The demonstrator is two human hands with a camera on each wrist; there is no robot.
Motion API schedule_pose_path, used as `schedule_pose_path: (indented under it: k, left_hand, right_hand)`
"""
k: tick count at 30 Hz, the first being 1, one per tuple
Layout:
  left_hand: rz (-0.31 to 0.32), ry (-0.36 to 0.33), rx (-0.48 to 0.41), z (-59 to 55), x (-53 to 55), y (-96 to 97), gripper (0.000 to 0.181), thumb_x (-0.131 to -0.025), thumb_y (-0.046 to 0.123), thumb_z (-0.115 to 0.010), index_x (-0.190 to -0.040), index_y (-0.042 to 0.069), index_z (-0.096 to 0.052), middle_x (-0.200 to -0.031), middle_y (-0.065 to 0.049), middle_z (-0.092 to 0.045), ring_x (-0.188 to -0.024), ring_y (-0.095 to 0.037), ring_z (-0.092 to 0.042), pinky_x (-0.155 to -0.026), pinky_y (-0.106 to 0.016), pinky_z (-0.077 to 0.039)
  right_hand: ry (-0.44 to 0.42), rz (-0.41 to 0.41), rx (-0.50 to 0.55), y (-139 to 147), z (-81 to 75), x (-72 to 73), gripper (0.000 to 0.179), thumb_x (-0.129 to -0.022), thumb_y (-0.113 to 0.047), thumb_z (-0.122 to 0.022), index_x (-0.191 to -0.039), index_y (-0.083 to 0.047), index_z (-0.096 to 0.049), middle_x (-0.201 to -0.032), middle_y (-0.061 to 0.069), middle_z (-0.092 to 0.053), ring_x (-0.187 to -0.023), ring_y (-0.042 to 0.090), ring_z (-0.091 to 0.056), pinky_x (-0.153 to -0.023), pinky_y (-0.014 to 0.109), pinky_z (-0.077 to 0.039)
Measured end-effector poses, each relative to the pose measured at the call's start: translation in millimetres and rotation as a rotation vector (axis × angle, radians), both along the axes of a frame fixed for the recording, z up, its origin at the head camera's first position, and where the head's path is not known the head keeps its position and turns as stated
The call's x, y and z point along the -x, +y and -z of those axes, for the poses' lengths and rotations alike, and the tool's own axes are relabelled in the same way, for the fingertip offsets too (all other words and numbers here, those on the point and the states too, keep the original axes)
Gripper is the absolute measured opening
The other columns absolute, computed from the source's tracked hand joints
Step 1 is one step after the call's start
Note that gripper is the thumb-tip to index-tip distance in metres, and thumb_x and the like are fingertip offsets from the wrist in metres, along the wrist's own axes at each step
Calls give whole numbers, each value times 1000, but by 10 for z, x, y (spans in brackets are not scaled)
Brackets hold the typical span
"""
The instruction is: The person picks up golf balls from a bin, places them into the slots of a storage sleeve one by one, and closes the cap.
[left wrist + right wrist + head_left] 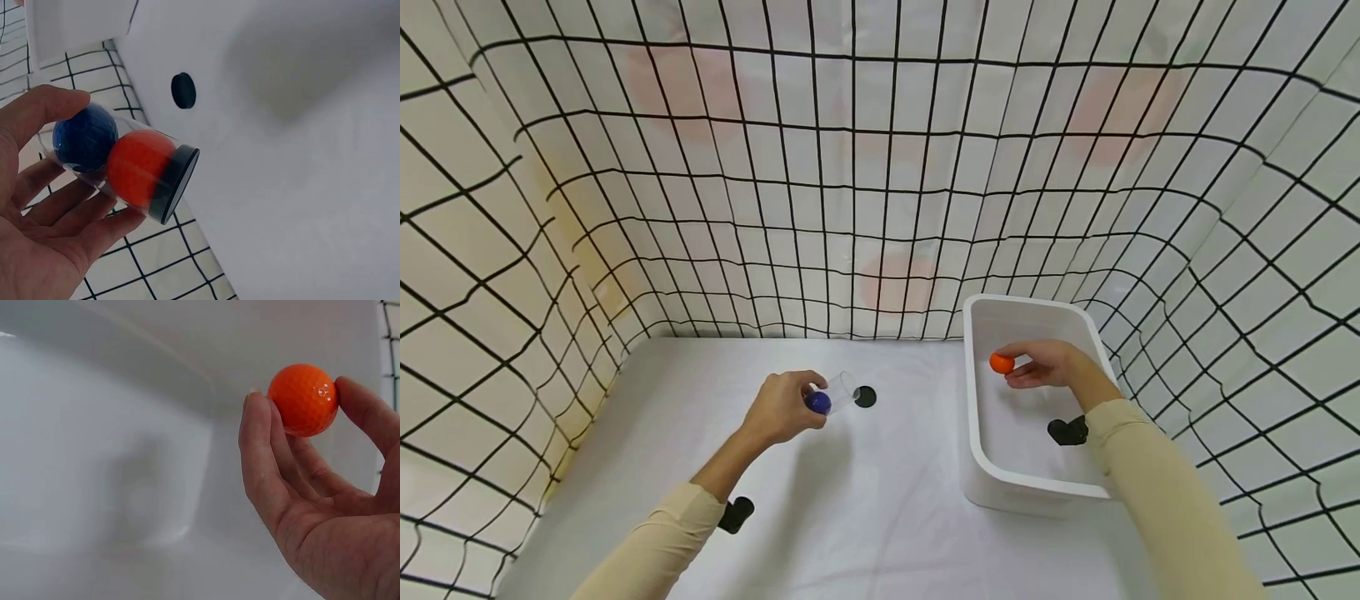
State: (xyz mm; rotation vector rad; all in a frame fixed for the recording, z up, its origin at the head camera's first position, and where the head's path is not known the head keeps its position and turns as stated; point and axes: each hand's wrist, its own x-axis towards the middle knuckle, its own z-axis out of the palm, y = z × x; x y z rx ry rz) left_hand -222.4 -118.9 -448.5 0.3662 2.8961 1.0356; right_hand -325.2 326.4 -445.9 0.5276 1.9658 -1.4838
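Note:
My left hand grips a clear plastic tube above the table, tilted. Inside the tube a blue ball and an orange ball sit in a row, the orange one against the black cap at one end. Over the white bin, my right hand pinches an orange golf ball between thumb and fingers. Dimples show on that ball in the right wrist view. A black round lid lies flat on the table, close to the tube's far end in the head view.
The white bin stands at the right of the white table. Black wire grid walls rise at the back and both sides, with pale sheeting behind. Dark devices are worn at the left wrist and right wrist.

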Motion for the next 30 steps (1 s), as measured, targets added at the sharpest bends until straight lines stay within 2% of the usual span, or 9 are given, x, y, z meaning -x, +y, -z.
schedule_pose_path:
  k: [8, 13, 17, 24, 30]
  left_hand:
    - [7, -3, -5, -19, 2, 66, 43, -70, 10, -86, -111, 7, -73, -98, -15, -75, -85, -23, -71, -76, -38, -61]
    - [18, -10, -2, -51, 4, 134, 44, -71, 10, -86, -113, 6, -73, -100, -15, -75, -87, -24, -72, -76, -38, -62]
    - [17, -16, 5, -89, 9, 179, 43, -72, 10, -87, -113, 7, -73, -100, -15, -75, -86, -24, -72, -76, -38, -62]
    - [33, -25, 5, -129, 18, 225, 45, -72, 11, -87, -114, 7, -72, -102, -15, -75, -86, -23, -72, -76, -37, -62]
    - [44, -27, -7, -144, 10, 252, 45, -72, 10, -87, -115, 7, -72, -103, -15, -75, -87, -23, -72, -76, -37, -62]
  right_hand:
    - [91, -144, -33, -141, -365, -115, 66, -96, -35, -68, -142, 3, -39, -100, 13, -68, -82, 20, -73, -88, 34, -60]
    - [172, -245, -31, -290, -649, -181, 55, -98, -33, -66, -136, 2, -47, -102, 12, -68, -84, 20, -72, -89, 35, -59]
    - [226, -300, -20, -461, -813, -229, 45, -98, -32, -65, -128, 0, -54, -107, 14, -69, -85, 22, -72, -91, 38, -59]
    - [269, -375, 15, -815, -976, -358, 40, -98, -31, -67, -125, -2, -58, -111, 15, -69, -87, 24, -69, -91, 40, -59]
    - [310, -433, -11, -1104, -962, -442, 37, -95, -29, -71, -119, -2, -64, -105, 13, -72, -86, 28, -72, -84, 37, -61]
